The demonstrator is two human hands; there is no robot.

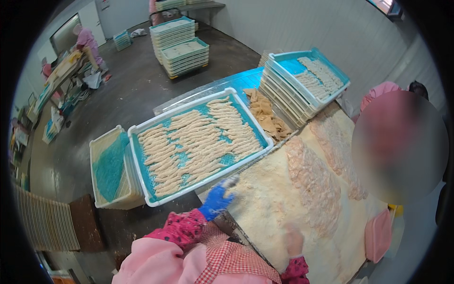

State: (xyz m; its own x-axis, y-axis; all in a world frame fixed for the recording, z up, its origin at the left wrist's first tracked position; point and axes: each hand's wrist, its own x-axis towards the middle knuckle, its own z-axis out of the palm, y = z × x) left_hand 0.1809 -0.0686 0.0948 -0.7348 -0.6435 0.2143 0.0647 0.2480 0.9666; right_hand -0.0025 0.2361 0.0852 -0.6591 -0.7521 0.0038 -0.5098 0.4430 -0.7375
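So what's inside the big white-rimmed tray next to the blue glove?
Inside the white-rimmed tray, pale coated strips lie in rows on a teal liner. They hide much of it, and the tray's bottom underneath can't be seen.

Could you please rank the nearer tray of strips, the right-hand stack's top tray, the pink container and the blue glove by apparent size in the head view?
1. Nearer tray of strips
2. Right-hand stack's top tray
3. Pink container and blue glove: too alike to rank
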